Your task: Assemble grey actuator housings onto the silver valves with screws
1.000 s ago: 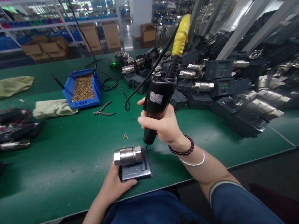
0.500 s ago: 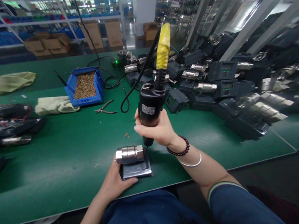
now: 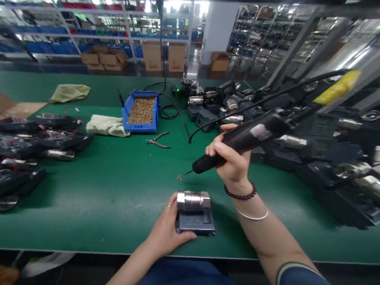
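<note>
My right hand (image 3: pixel 232 160) is wrapped round a black electric screwdriver (image 3: pixel 252 134) with yellow tape on its cord end. The tool is tilted, its bit pointing down and left, close to a few small brass-coloured screws (image 3: pixel 179 177) lying on the bench. My left hand (image 3: pixel 167 230) grips the left side of a dark meter housing (image 3: pixel 195 221), thumb along its near edge. A shiny metal pipe fitting (image 3: pixel 193 201) sits across the far side of that housing. The housing rests on the green bench.
A blue bin (image 3: pixel 139 126) of small screws stands beyond, with pliers (image 3: pixel 158 140) and a pale cloth (image 3: pixel 108 125) near it. Assembled meters (image 3: pixel 340 183) are heaped on the right. Opened units with wires (image 3: pixel 20 143) lie on the left.
The screwdriver has swung from upright over the housing to a slant, with its bit now off the housing near the loose screws. My view has shifted left. My left hand still holds the housing.
</note>
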{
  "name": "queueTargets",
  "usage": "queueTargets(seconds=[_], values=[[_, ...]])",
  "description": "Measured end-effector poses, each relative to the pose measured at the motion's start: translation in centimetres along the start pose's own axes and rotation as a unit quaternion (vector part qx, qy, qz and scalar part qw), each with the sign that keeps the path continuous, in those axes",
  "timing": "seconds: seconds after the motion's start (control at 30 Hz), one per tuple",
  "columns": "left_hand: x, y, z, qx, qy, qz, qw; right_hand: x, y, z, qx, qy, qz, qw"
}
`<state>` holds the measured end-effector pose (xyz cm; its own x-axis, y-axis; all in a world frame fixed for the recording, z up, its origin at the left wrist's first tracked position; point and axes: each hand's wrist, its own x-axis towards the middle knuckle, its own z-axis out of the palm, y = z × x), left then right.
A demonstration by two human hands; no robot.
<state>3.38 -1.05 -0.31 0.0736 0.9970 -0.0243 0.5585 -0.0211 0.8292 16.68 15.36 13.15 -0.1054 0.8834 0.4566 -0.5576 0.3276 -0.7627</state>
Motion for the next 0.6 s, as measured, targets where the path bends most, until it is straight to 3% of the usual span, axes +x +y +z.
queueTargets(seconds=[0.17,0.3,0.43,0.53,0.6], values=[[0.4,0.8,0.4,-0.003,-0.002,0.024,1.0,-0.5,5.2,1.0,-0.06,-0.004,0.028,0.998],[-0.6,0.3,0.0,-0.02,0.03,0.049,0.998,-0.7,6.1,0.9,-0.069,-0.011,0.034,0.997],[-1.2,-0.3,-0.8,-0.044,0.15,0.049,0.986,-0.6,3.8,1.2,-0.064,-0.002,0.019,0.998],[-0.9,0.0,-1.9,-0.02,0.262,0.026,0.964,-0.9,0.4,2.1,-0.032,0.006,-0.015,0.999],[-0.4,0.8,-2.8,0.012,0.318,0.052,0.947,-1.4,-2.2,2.9,0.0,0.01,-0.035,0.999]])
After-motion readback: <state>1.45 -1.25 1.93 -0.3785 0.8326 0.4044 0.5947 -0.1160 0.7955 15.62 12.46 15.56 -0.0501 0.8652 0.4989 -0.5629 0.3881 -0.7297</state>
